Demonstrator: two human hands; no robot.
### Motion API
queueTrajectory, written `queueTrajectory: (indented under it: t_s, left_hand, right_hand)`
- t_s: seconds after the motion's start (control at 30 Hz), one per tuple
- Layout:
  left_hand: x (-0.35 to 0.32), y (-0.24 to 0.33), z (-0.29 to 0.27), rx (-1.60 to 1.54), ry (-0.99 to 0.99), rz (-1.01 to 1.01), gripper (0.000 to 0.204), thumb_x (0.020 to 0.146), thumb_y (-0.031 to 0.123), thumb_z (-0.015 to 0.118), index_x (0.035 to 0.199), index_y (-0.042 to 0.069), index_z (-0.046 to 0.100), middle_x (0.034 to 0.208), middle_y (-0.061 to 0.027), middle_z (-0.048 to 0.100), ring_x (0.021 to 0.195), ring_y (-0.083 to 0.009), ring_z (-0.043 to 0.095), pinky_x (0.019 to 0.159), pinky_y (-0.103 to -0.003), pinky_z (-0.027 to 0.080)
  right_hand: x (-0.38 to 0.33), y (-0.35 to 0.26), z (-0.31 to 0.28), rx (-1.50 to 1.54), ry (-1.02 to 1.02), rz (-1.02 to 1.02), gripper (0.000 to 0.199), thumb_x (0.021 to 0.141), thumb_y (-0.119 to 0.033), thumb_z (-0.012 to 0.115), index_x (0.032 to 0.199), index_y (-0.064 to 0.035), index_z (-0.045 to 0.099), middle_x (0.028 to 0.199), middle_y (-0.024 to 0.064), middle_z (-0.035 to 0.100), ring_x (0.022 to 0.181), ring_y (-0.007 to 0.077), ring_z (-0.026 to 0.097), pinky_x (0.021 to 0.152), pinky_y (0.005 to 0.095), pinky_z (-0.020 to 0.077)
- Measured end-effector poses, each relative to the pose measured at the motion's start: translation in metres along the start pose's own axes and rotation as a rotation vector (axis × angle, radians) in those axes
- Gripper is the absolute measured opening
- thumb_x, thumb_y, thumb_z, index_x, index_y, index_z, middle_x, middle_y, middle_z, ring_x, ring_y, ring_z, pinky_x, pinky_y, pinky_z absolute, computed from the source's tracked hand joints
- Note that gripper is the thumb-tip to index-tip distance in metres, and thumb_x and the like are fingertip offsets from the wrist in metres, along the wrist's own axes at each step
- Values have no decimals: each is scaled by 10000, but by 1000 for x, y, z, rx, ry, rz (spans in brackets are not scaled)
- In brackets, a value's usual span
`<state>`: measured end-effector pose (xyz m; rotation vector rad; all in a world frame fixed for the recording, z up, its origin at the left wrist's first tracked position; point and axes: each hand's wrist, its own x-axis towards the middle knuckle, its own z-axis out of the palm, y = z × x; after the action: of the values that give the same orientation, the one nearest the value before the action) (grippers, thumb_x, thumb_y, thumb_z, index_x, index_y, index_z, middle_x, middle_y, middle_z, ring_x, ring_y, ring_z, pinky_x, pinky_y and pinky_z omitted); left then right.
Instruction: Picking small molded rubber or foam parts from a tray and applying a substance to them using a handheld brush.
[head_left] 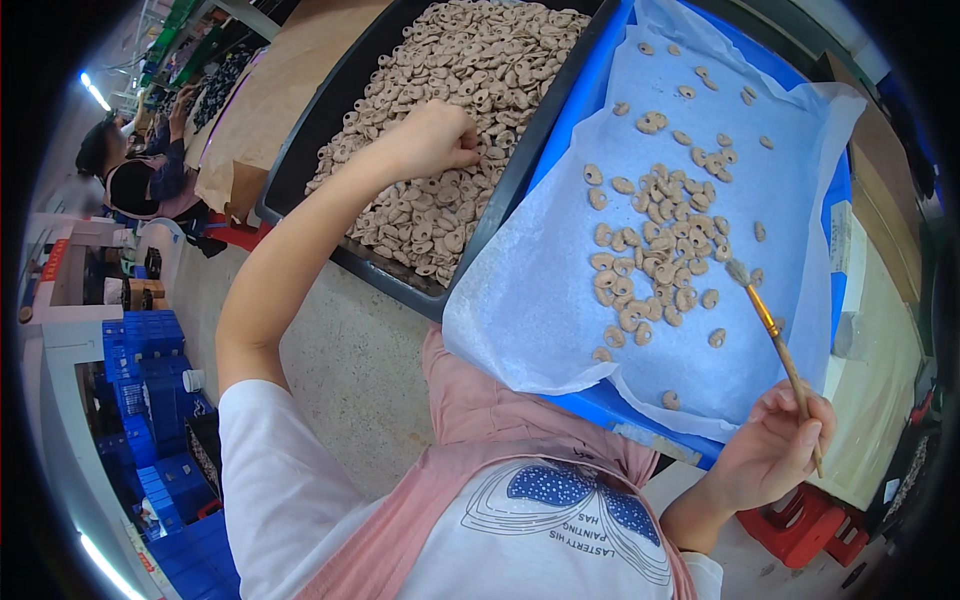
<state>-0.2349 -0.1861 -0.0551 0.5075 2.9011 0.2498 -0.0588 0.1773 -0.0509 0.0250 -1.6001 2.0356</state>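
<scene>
My left hand [435, 135] reaches out over a black tray [330, 110] heaped with several small tan ring-shaped pieces [470, 70]; its fingers are closed down among them, pinching at the pile. My right hand [775, 445] sits low at the right and grips a thin wooden brush [775, 335], bristles pointing up-left. The brush tip [738, 270] touches the edge of a cluster of the same tan pieces [665, 250] spread on white paper [540, 290] inside a blue tray [600, 405].
The two trays sit side by side on a tan tabletop [290, 60]. Stacked blue crates [150, 380] stand on the floor at the left, a red stool [810, 525] at lower right. Another person [130, 165] works at the far left.
</scene>
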Motion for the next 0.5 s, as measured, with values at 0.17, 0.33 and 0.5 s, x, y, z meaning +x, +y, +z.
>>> queueTrajectory:
  t_s: [0.17,0.33,0.5]
  left_hand:
    - [1,-5,12,168,159,169,138,698,105,602,779,-4,629,722,-152,619,689,-284,612,651,-359,485]
    - [-1,-1,3,92,269,203,120,721,72,570,815,6,606,737,-141,612,697,-279,603,640,-351,481]
    - [-18,46,-34,-190,629,283,124,694,2,620,813,38,614,712,-65,612,615,-150,600,565,-242,488]
  right_hand:
    - [1,0,3,-2,-7,-12,240,902,-219,400,992,-20,498,762,119,523,705,151,465,518,207,377]
    - [0,-1,2,24,-21,2,243,899,-219,403,992,-15,498,765,121,524,700,156,460,501,211,372]
    - [3,-1,1,117,-22,80,237,895,-216,418,989,-13,498,755,126,532,688,167,466,485,219,381]
